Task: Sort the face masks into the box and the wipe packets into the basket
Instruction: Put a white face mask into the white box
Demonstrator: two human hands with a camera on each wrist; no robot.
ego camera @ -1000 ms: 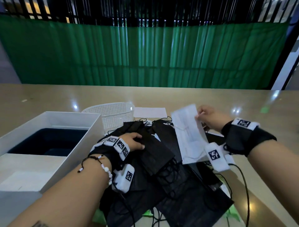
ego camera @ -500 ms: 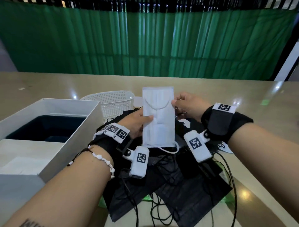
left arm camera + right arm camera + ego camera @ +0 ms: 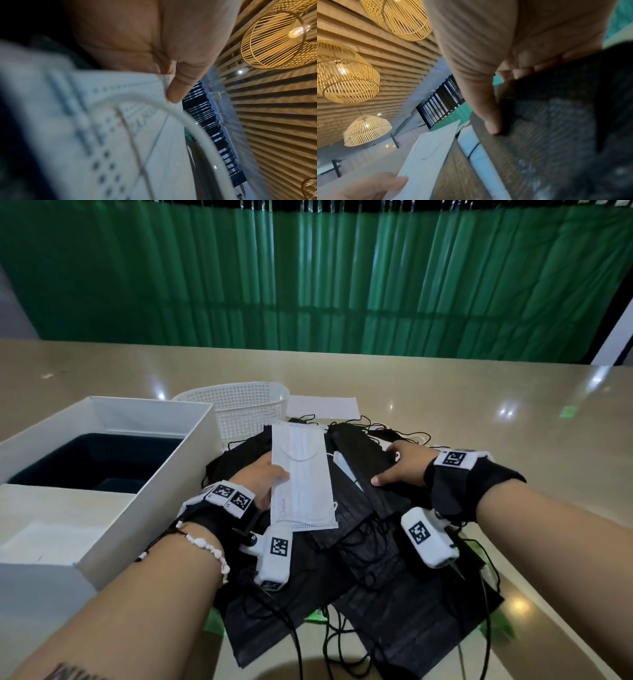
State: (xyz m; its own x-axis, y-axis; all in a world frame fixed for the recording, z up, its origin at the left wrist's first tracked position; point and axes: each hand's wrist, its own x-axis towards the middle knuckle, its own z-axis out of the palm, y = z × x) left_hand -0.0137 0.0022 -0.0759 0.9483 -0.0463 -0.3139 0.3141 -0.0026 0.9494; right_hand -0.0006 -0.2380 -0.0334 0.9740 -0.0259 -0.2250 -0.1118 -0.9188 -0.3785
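My left hand [image 3: 262, 479] pinches a white face mask [image 3: 301, 474] at its left edge, thumb [image 3: 178, 88] on top, holding it just above a pile of black face masks [image 3: 363, 594]. My right hand [image 3: 400, 469] grips a black mask [image 3: 363, 463] at the top of the pile, thumb [image 3: 488, 116] on its upper face and fingers curled at its far edge. The white box [image 3: 191, 453] with a dark inside stands at the left. Behind the pile sits the white mesh basket [image 3: 239, 409]. Green wipe packets [image 3: 317, 616] peek out from under the masks.
A flat white sheet or packet [image 3: 322, 407] lies right of the basket. Black ear loops trail off the pile toward the table's near edge. The beige table [image 3: 513, 405] stretches back to a green curtain. The box's lid or a white panel [image 3: 44, 539] lies at the near left.
The white mask passed from my right hand to my left and came down lower over the pile. My right hand dropped to the right and took hold of a black mask.
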